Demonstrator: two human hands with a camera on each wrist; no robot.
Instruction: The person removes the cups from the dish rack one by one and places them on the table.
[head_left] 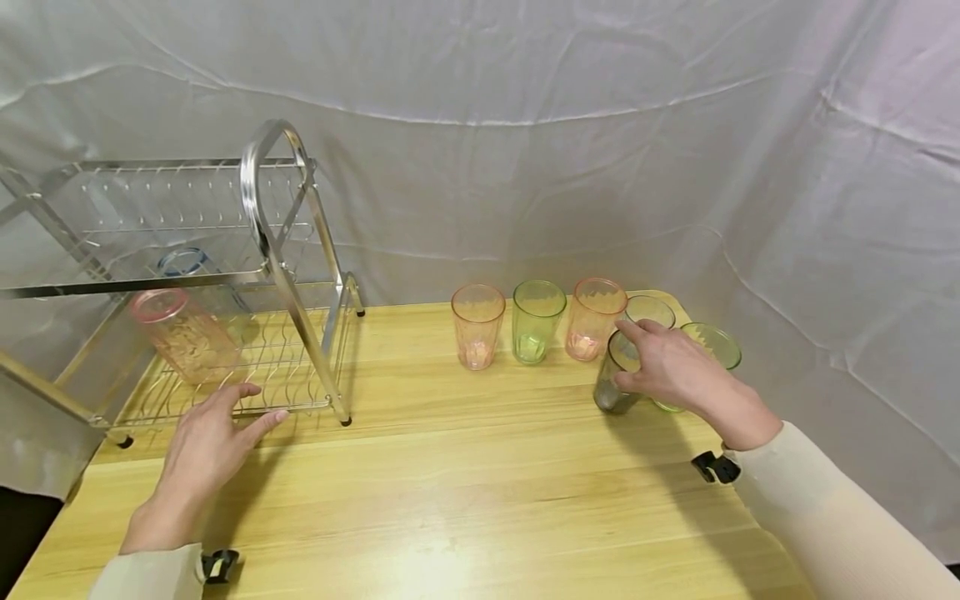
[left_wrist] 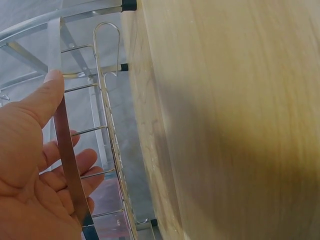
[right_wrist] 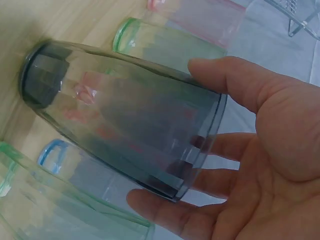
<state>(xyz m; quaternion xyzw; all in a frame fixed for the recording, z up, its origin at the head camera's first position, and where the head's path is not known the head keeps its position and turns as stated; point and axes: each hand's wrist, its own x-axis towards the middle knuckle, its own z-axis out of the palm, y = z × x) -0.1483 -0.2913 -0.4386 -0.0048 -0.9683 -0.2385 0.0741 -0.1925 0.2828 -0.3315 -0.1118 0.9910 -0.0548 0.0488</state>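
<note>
My right hand grips a grey glass near its rim, thumb on one side and fingers on the other. The glass leans in the head view; whether its base touches the table is unclear. At the front of the metal dish rack, my left hand has thumb and fingers spread apart. The left wrist view shows its thumb against a flat bar of the rack, with loosely bent fingers beyond it. Inside the rack, a pink glass leans in front of a blue-rimmed glass.
Left of the grey glass stand a pink glass, a green glass and another pink glass. Behind my right hand are a pale glass and a second green glass. A grey cloth hangs behind the wooden table.
</note>
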